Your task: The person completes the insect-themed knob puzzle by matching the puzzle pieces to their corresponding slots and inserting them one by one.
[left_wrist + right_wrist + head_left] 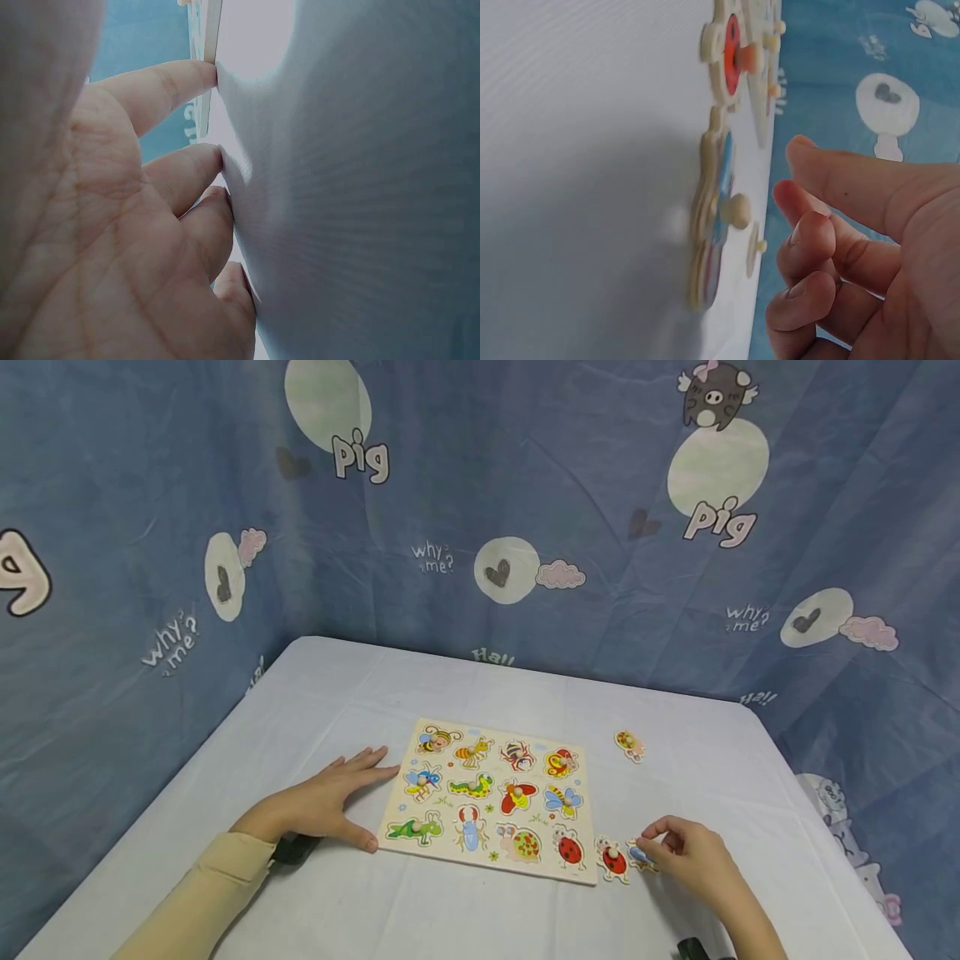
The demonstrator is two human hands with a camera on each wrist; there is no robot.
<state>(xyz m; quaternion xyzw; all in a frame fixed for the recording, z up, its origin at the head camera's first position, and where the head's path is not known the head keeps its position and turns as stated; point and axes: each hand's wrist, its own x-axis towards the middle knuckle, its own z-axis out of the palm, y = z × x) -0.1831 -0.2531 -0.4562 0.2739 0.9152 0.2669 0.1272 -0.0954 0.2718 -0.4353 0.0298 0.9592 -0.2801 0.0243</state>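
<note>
A wooden insect puzzle board lies on the table, most of its pictures carrying knobbed pieces. My left hand rests spread at its left edge, thumb by the near corner; in the left wrist view the fingertips reach the cloth and the board's side. Just off the board's right corner lies a ladybug piece with a round knob. Beside it is a blue beetle piece, partly covered by my right hand. That hand holds nothing: in the right wrist view its loosely curled fingers are apart from the beetle's knob.
A snail piece lies on the white tablecloth beyond the board's right side. Blue printed curtains hang around the back and sides of the table.
</note>
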